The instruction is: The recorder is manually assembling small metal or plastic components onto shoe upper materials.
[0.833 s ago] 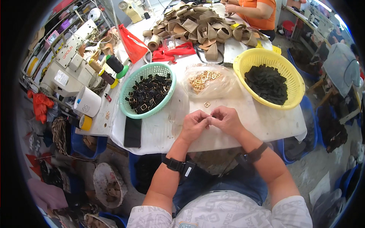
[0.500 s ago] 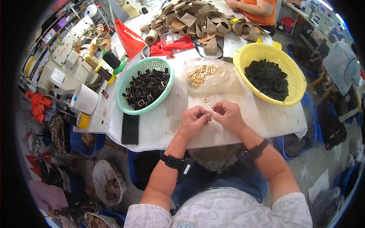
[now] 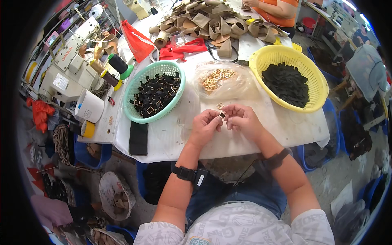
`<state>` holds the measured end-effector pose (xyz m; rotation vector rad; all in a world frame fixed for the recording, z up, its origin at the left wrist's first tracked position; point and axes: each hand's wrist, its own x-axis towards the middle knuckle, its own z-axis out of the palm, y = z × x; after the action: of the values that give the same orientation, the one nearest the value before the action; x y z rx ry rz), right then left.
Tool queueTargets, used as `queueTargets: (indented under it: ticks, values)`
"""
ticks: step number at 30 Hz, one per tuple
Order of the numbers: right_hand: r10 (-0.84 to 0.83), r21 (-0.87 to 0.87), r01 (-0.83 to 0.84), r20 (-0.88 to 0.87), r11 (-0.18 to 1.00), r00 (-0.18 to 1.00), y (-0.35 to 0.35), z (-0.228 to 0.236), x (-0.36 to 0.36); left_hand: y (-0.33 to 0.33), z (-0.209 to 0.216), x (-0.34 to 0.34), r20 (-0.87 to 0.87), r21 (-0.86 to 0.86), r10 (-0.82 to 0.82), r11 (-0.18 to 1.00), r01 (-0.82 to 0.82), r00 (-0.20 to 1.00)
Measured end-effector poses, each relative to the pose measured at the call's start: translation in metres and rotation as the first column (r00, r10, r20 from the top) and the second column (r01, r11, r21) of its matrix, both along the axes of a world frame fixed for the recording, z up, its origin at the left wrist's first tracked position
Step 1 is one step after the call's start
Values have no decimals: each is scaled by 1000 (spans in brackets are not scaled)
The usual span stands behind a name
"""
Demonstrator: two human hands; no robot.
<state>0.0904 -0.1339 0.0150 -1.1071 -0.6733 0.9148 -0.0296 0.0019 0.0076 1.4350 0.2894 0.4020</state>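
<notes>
My left hand (image 3: 206, 125) pinches a small gold square buckle (image 3: 222, 115) with something black, seemingly a fabric strip, in its opening. From the other side, the curled fingers of my right hand (image 3: 241, 117) close on the same buckle, partly covering it. Just beyond my fingertips a loose gold buckle (image 3: 220, 105) lies on the white-covered table (image 3: 269, 132). A clear plastic bag (image 3: 241, 87) of gold buckles (image 3: 216, 78) rests farther back. At left a mint green basket (image 3: 130, 107) holds buckles fitted with black strips (image 3: 157, 94). Loose black strips (image 3: 284, 85) fill the yellow basket (image 3: 261, 67) at right.
A dark phone (image 3: 138, 139) lies near the front left edge. Thread cones (image 3: 119, 65) and a sewing machine (image 3: 67, 73) stand at left. Brown pieces (image 3: 208, 20) are heaped at the back, beside a person in orange (image 3: 277, 14). Blue tubs sit below the table.
My fingers have shifted, and the buckle with black in it now shows between them. Earlier they covered what they held. The loose buckle remains just beyond my hands.
</notes>
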Motion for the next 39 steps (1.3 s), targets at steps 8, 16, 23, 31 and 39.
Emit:
queueTargets:
  ticks: [8, 16, 23, 31, 39]
  values:
    - [-61, -111, 72, 102, 991, 993, 7, -15, 4, 2, -3, -2, -27, 48, -49, 998, 51, 998]
    - [-205, -83, 234, 267, 969, 942, 12, -10, -8, 8, -3, -2, 0, 2, -63, 998, 63, 998]
    - [-205, -60, 239, 340, 969, 918, 9, -10, -12, 6, -5, -3, 8, -12, -63, 998, 63, 998]
    - [-248, -51, 315, 504, 948, 828, 8, -21, -6, 6, -5, 0, -13, 11, -80, 997, 80, 997]
    - [-247, 23, 295, 615, 955, 749, 6, -17, -14, 13, 10, -11, -9, 205, 26, 979, -24, 1000]
